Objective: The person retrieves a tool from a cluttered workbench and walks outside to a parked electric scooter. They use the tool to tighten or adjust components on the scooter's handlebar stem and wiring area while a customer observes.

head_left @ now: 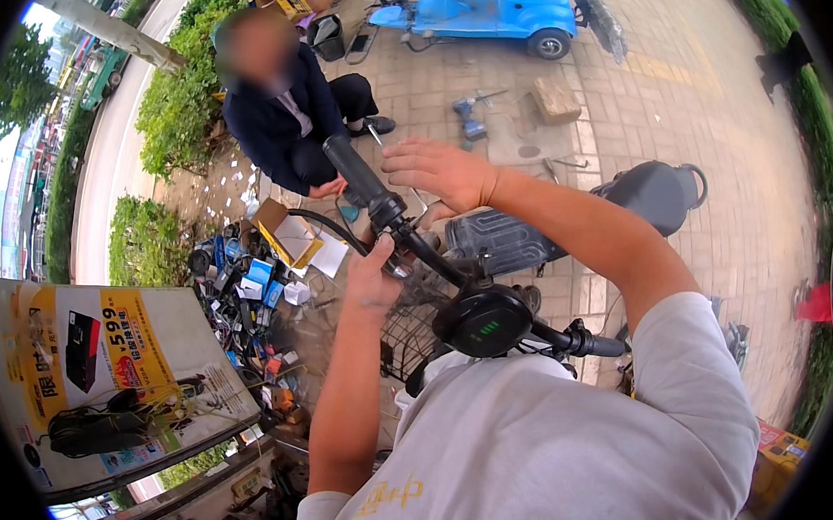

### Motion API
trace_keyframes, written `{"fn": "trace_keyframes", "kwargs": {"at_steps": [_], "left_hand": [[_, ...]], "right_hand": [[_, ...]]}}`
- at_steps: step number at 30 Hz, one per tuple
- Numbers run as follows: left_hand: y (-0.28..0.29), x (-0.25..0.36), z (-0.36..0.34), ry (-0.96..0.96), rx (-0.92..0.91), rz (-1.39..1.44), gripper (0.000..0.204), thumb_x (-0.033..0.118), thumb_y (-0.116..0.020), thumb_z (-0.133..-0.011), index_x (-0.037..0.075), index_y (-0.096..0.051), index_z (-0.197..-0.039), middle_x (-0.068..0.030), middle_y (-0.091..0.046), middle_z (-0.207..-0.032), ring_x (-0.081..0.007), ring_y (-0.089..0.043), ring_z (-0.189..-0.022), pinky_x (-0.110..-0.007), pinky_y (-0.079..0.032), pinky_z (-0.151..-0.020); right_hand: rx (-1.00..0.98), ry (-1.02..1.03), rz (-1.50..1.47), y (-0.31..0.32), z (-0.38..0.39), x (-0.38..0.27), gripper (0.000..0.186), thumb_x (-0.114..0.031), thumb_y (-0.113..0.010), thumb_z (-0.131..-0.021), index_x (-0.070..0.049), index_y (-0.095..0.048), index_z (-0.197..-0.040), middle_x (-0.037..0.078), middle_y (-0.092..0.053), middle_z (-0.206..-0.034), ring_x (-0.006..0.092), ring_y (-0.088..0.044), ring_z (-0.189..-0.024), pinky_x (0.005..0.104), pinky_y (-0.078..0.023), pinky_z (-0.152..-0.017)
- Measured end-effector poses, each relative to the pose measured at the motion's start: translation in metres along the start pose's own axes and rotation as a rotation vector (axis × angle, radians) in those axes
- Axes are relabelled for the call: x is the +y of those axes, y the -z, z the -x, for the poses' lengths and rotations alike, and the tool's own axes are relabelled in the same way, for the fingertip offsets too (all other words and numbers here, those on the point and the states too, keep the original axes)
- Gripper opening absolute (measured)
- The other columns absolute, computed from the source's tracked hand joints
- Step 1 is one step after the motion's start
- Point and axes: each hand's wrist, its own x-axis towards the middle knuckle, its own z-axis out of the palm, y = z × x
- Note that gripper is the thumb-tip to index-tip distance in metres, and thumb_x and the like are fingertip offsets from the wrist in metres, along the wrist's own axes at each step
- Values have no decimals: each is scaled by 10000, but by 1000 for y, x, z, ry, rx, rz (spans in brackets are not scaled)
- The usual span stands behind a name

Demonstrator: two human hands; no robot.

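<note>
The black handlebar (433, 261) of an electric scooter crosses in front of me, with a round display (482, 323) showing green bars at its middle. My left hand (375, 275) is closed at the brake lever (397, 266), below the left rubber grip (357, 172); its fingertips are partly hidden. Over the far side of that grip, my right hand (446, 173) reaches across with its fingers stretched out and thumb apart. A thin metal rod (421, 201) shows by its thumb; whether the hand touches it I cannot tell. Black cable (319, 218) loops out from the bar.
A person (287, 123) crouches beyond the left grip. A cordless drill (468, 118) and a cardboard box (555, 101) lie on the paving, before a blue mobility scooter (489, 15). Loose parts (252, 298) and an open carton (289, 238) are heaped left, near a poster-covered board (123, 376).
</note>
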Motion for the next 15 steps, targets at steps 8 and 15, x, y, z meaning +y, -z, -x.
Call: {"fn": "trace_keyframes", "kwargs": {"at_steps": [8, 15], "left_hand": [[5, 0, 0, 13, -10, -14, 437, 110, -647, -844, 45, -481, -1244, -93, -593, -1065, -232, -592, -974, -408, -489, -867], [8, -2, -4, 32, -11, -11, 437, 104, -661, -833, 64, -496, -1236, -95, -589, -1104, -240, -592, -1002, -431, -486, -897]], "right_hand": [[20, -291, -40, -18, 21, -21, 571, -519, -573, -831, -19, -533, -1102, 175, -550, -1133, 395, -501, -1130, 462, -424, -925], [-79, -635, -141, -16, 26, -47, 468, -471, -533, -879, -37, -551, -1053, 162, -587, -1070, 388, -540, -1011, 438, -449, -842]]}}
